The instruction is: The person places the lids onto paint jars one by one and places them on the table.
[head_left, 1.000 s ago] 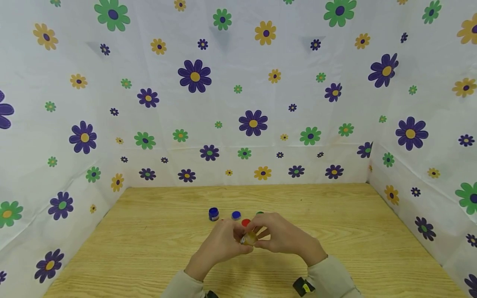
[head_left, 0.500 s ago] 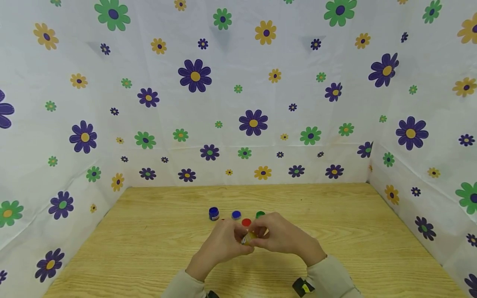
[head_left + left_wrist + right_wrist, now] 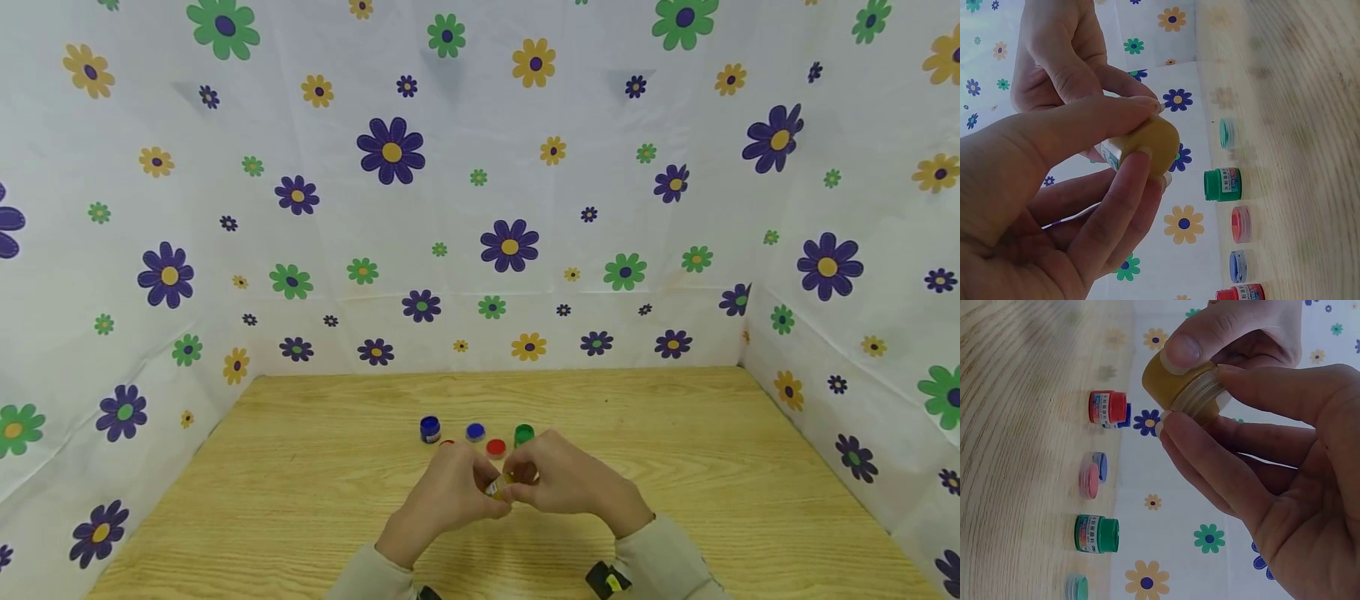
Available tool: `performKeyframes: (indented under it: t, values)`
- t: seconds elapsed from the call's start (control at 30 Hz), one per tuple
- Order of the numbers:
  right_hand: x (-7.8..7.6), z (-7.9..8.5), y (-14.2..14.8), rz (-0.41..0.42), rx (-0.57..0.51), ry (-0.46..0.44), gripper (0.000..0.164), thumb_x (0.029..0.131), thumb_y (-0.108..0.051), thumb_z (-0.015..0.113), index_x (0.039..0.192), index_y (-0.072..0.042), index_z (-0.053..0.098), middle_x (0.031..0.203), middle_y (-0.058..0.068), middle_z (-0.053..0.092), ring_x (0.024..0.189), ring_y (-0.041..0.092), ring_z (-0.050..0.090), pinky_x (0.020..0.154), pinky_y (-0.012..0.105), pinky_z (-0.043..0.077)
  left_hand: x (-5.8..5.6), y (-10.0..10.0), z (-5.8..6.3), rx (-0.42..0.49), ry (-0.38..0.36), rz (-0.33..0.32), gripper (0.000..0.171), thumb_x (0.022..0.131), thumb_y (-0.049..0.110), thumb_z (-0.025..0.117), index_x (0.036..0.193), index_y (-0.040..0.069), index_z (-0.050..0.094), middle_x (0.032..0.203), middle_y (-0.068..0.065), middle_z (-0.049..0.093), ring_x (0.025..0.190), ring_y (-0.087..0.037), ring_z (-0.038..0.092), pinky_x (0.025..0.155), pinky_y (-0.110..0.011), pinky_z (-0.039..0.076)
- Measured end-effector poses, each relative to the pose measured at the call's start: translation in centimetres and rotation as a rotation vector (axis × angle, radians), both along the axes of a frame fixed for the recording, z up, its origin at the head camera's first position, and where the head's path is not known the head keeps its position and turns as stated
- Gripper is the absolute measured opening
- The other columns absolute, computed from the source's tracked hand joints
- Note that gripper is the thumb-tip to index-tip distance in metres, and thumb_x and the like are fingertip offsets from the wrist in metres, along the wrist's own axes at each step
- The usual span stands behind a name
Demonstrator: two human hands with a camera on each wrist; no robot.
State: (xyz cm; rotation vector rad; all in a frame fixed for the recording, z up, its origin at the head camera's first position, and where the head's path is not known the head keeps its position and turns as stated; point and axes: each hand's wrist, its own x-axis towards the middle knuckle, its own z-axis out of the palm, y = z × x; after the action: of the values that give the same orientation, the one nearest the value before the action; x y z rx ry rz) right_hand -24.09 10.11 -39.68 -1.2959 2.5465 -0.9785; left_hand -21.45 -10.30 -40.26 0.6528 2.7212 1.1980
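My left hand [image 3: 446, 492] grips a small mustard-yellow paint jar [image 3: 1159, 140] by its body, raised above the table. Thumb and fingers of my right hand [image 3: 562, 483] pinch the jar's clear screw lid [image 3: 1199, 395], which sits on the jar's mouth. In the right wrist view the jar lies tilted, its lid toward my right hand. Beyond the hands stand an uncapped green paint jar [image 3: 524, 433] and a blue paint jar [image 3: 430, 430]. A red paint jar [image 3: 1108, 407] is mostly hidden behind my left hand in the head view.
Loose lids lie among the jars on the wooden table [image 3: 315, 483]: a blue lid [image 3: 476, 432], a red lid [image 3: 496, 448] and a green lid [image 3: 1077, 587]. Flower-printed white cloth [image 3: 450, 208] walls the table's back and both sides.
My right fingers have drawn in around the yellow jar's lid and shifted slightly, showing more of the green jar behind. Less of the yellow jar shows between the hands. The standing jars stay put.
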Motion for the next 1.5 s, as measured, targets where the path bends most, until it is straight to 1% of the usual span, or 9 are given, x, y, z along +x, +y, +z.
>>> performKeyframes:
  t: [0.13,0.37,0.57,0.73,0.93,1.0,1.13,1.23,1.5]
  values:
    - [0.0,-0.1,0.0,0.001,0.006,0.004,0.007,0.096,-0.014,0.073,0.095,-0.008,0.077,0.082,-0.001,0.076,0.071,-0.003,0.065,0.066,0.015,0.054,0.1,0.1,0.0,0.001,0.002,0.002,0.011,0.076,0.01,0.088,0.072,0.012,0.079,0.055,0.01,0.058,0.053,-0.004,0.043,0.05,-0.019,0.035]
    - [0.1,0.0,-0.1,-0.025,0.012,-0.023,0.008,0.096,-0.014,0.073,0.097,-0.008,0.077,0.086,0.0,0.077,0.075,-0.002,0.067,0.069,0.015,0.055,0.0,0.2,-0.2,-0.031,0.052,-0.008,0.017,0.075,0.01,0.089,0.068,0.014,0.074,0.056,0.01,0.053,0.054,-0.003,0.042,0.051,-0.019,0.035]
    - [0.2,0.2,-0.2,-0.041,0.03,-0.029,0.011,0.096,-0.017,0.074,0.1,-0.007,0.077,0.09,0.002,0.078,0.078,0.0,0.069,0.071,0.015,0.055,-0.2,-0.1,-0.3,-0.043,0.058,-0.035,0.014,0.076,0.01,0.088,0.077,0.012,0.075,0.063,0.007,0.058,0.059,-0.004,0.046,0.055,-0.02,0.04]
    - [0.2,0.3,0.0,-0.04,0.052,-0.026,0.018,0.098,-0.021,0.071,0.105,-0.006,0.078,0.096,0.004,0.079,0.08,0.003,0.071,0.073,0.016,0.056,-0.3,-0.3,-0.3,-0.047,0.032,-0.047,0.014,0.076,0.009,0.088,0.085,0.009,0.077,0.071,0.005,0.066,0.064,-0.005,0.052,0.059,-0.02,0.045]
    - [-0.1,0.4,0.9,-0.07,0.072,-0.027,0.019,0.101,-0.019,0.067,0.11,-0.005,0.076,0.103,0.006,0.078,0.084,0.008,0.071,0.074,0.017,0.056,-0.4,-0.6,-0.7,-0.068,0.0,-0.043,0.014,0.075,0.005,0.086,0.087,0.006,0.078,0.077,0.001,0.073,0.068,-0.007,0.06,0.062,-0.024,0.051]
    - [-0.2,0.5,1.2,-0.085,0.082,-0.032,0.019,0.101,-0.019,0.067,0.11,-0.004,0.075,0.103,0.006,0.078,0.085,0.01,0.071,0.074,0.018,0.057,-0.4,-0.7,-1.1,-0.086,-0.026,-0.049,0.015,0.075,0.005,0.085,0.088,0.005,0.077,0.076,0.001,0.072,0.067,-0.008,0.059,0.062,-0.024,0.051]
    - [-0.3,0.6,1.5,-0.098,0.097,-0.036,0.019,0.1,-0.019,0.068,0.11,-0.005,0.076,0.103,0.005,0.077,0.086,0.01,0.071,0.076,0.019,0.057,-0.7,-0.8,-2.0,-0.1,-0.121,-0.07,0.019,0.075,0.007,0.088,0.089,0.005,0.076,0.078,0.002,0.07,0.068,-0.01,0.06,0.063,-0.025,0.051]
    - [-0.4,0.6,1.6,-0.092,0.101,-0.026,0.021,0.101,-0.02,0.067,0.111,-0.004,0.075,0.104,0.005,0.077,0.087,0.012,0.071,0.076,0.019,0.057,-0.9,-0.7,-2.5,-0.107,-0.153,-0.078,0.021,0.073,0.008,0.091,0.087,0.006,0.075,0.08,0.002,0.071,0.069,-0.01,0.06,0.063,-0.025,0.052]
    - [-0.5,0.9,2.0,-0.093,0.106,-0.019,0.022,0.101,-0.02,0.067,0.112,-0.003,0.075,0.104,0.007,0.077,0.086,0.015,0.072,0.075,0.02,0.057,-1.2,-0.3,-3.0,-0.122,-0.116,-0.107,0.018,0.07,0.004,0.091,0.082,0.006,0.077,0.074,0.004,0.069,0.064,-0.007,0.056,0.061,-0.022,0.049]
